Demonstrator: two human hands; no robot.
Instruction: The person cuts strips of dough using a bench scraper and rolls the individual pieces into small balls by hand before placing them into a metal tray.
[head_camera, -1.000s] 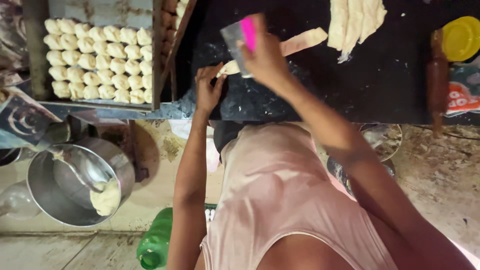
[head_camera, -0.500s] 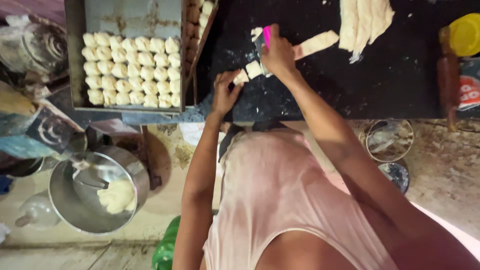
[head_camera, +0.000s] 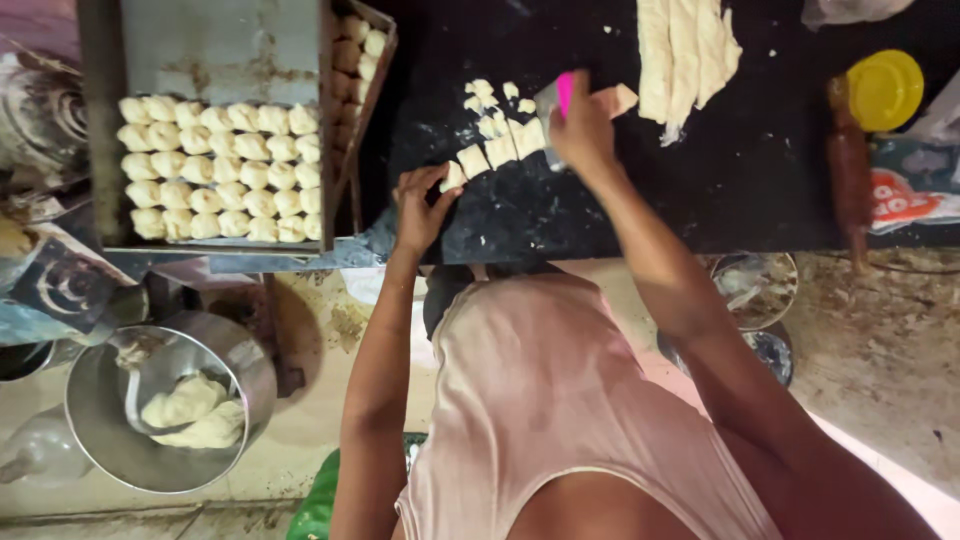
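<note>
1. Dark floured worktop fills the top of view; tray of dough balls at 10 o'clock, steel pot at 8.
2. My right hand is clenched around a pink-handled scraper, blade down on the dough strip.
3. My left hand pinches the end cut piece, fingers half curled.
4. Strip sits centre-top, long axis running 8 to 2 o'clock.
5. Dough looks soft, light, tacky; I'd lift pieces by their floured sides.
</note>
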